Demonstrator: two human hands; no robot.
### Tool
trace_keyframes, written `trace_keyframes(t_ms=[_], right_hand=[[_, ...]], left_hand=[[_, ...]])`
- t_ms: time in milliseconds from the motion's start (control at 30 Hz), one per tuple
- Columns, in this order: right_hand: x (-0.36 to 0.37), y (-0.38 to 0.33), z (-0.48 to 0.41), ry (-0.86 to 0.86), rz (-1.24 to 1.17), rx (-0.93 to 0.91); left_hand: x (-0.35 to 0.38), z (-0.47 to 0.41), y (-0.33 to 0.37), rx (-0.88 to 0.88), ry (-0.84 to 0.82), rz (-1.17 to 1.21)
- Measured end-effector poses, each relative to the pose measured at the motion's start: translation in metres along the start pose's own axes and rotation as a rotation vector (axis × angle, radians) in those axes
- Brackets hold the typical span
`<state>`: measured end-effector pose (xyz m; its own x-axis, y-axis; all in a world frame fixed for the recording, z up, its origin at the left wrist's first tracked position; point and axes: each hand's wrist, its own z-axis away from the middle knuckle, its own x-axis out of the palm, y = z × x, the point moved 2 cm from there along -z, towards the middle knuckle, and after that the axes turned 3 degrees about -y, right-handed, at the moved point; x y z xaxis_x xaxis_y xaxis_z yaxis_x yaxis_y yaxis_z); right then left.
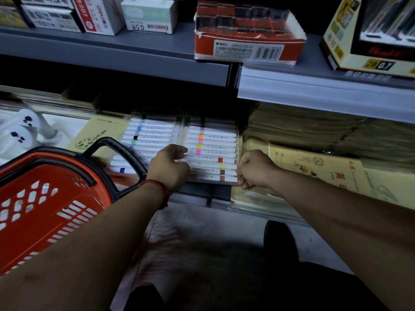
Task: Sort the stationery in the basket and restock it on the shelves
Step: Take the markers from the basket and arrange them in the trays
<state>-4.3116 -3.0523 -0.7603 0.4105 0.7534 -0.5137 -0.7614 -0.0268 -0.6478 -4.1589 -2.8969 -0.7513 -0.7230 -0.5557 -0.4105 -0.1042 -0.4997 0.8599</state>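
While left hand (168, 168) and right hand (254, 169) grip it, clear case (182, 133) holds markers (212, 153).

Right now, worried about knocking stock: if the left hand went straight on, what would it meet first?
The marker pack: the left hand grips its left edge, so pushing on would likely slide it deeper.

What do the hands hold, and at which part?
Both grip the right marker pack: left hand at its left edge, right hand at its near right corner.
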Motion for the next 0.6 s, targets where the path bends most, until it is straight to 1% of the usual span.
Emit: trace_keyframes(t_ms=[100,267,433,600], right_hand=[[-0.0014,0.0013,0.0003,-0.001,-0.004,-0.006],[-0.0020,0.0022,-0.0001,0.000,0.005,-0.009],[-0.0017,0.0016,-0.0013,0.002,0.010,-0.007],[-0.0025,0.0009,0.0015,-0.003,0.075,-0.041]], left_hand=[[-0.0013,0.0022,0.0002,0.001,-0.025,0.031],[-0.0020,-0.0040,-0.0064,-0.049,-0.031,0.138],[0.0037,-0.0050,-0.0038,-0.047,-0.024,0.103],[0.0047,-0.0043,0.0016,-0.065,-0.052,0.135]])
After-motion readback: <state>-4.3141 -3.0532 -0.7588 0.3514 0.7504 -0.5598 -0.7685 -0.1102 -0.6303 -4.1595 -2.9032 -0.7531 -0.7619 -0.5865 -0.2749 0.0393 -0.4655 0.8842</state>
